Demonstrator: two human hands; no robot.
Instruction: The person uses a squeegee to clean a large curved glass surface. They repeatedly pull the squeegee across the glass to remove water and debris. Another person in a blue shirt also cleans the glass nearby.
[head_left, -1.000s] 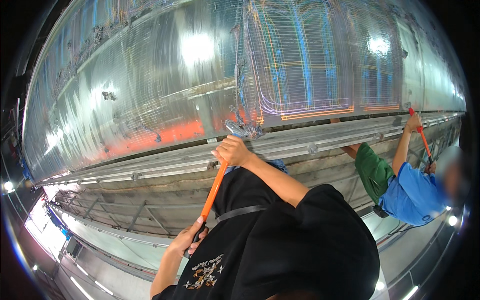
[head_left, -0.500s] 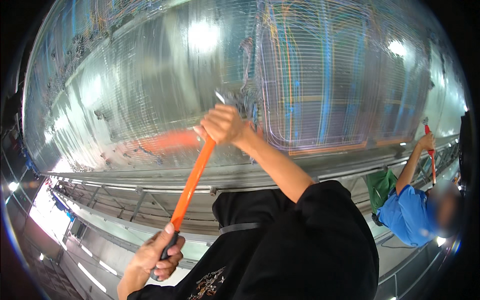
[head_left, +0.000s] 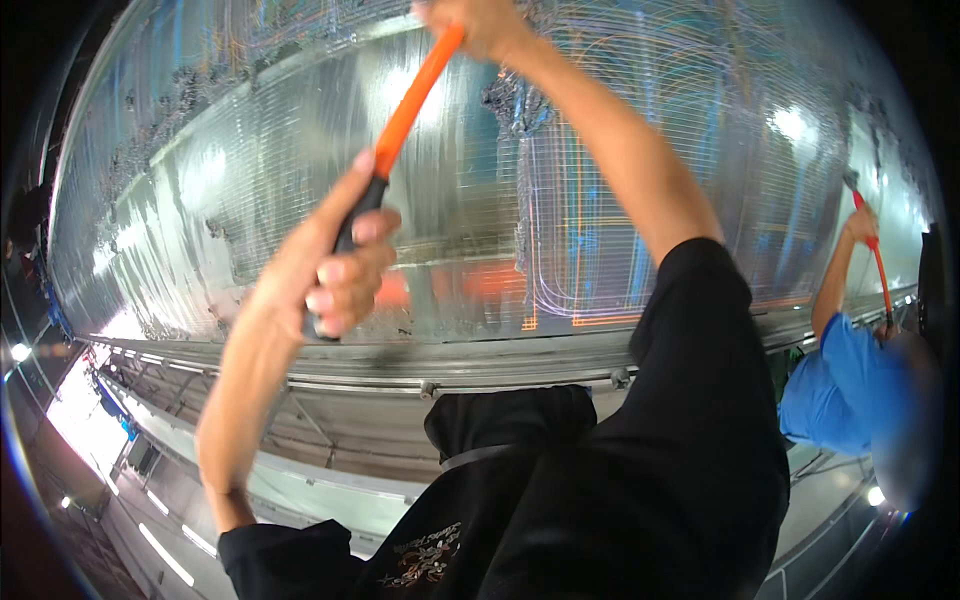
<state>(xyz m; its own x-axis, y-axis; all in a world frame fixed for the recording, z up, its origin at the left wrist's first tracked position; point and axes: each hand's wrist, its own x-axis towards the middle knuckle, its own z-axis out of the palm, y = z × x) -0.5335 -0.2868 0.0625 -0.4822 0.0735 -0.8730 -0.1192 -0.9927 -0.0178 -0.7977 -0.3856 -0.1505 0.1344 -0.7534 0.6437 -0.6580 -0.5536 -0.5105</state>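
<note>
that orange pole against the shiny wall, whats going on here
A person grips a long orange-handled tool with both bare hands: the left hand is closed around its dark lower grip, and the right hand holds it high up near the top edge of the picture. The tool is raised against a big curved silvery panel with ragged patches on its surface. Off to the right, a co-worker in a blue shirt holds a similar red-orange tool up to the same panel.

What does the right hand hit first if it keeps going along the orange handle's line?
Most likely the shiny ribbed metal surface straight ahead. The right hand grips the upper end of the orange-handled tool, which points up toward it; the tool head is cut off at the frame edge, so the gap is unclear.
</note>
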